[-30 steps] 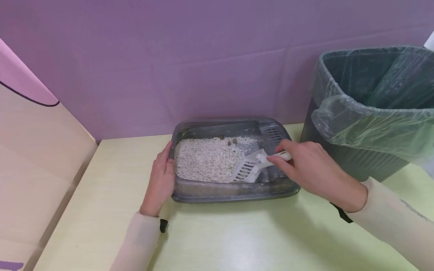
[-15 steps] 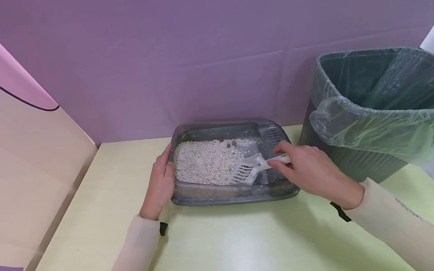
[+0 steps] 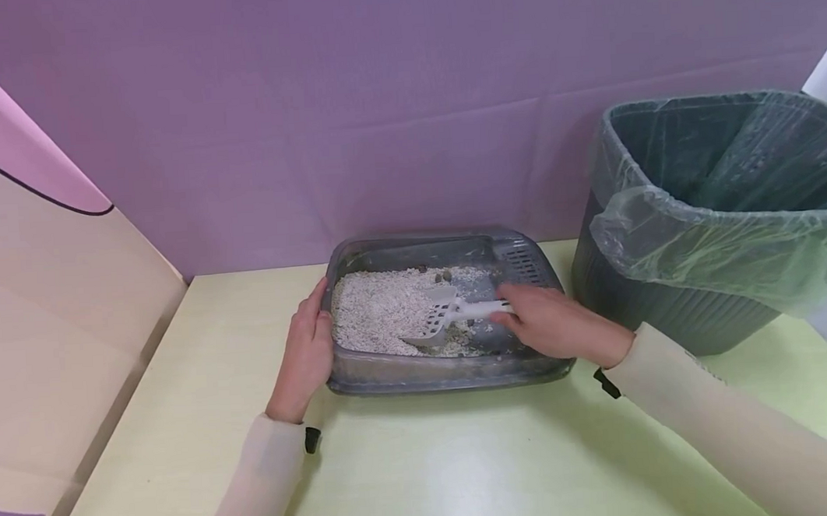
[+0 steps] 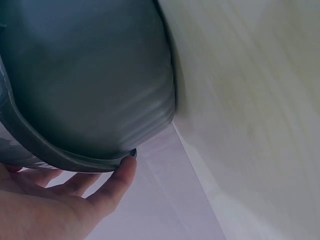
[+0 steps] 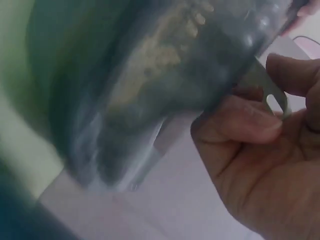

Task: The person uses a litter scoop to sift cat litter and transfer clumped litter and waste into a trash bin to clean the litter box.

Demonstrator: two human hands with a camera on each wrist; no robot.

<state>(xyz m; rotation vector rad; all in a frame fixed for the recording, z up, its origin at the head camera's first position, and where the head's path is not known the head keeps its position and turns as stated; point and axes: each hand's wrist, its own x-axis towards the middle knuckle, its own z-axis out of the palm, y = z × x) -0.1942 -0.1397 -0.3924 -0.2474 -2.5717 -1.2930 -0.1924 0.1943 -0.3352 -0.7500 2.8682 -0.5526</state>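
A dark grey litter box point(image 3: 448, 373) stands on the table, its left and middle part filled with pale litter point(image 3: 370, 311). My left hand point(image 3: 306, 355) grips the box's left rim; in the left wrist view its fingers point(image 4: 117, 182) curl over the rim's edge. In my right hand point(image 3: 546, 320) is the handle of a white slotted litter scoop point(image 3: 446, 312). The scoop's blade dips into the litter near the front wall, pointing left. Several small dark clumps point(image 3: 444, 277) lie by the back of the litter. From the right wrist, the scoop's handle end point(image 5: 272, 97) shows between thumb and fingers.
A tall grey trash bin point(image 3: 669, 307) lined with a clear bag point(image 3: 722, 250) stands close to the box's right. Behind the box rises a purple wall point(image 3: 407, 134). The pale table point(image 3: 424, 460) stretches in front, and a printed panel point(image 3: 52, 331) borders it at left.
My right hand has moved left with the scoop, pushing its blade further into the litter and tilting it. Litter now lies over more of the box floor around the blade. The left hand keeps its place.
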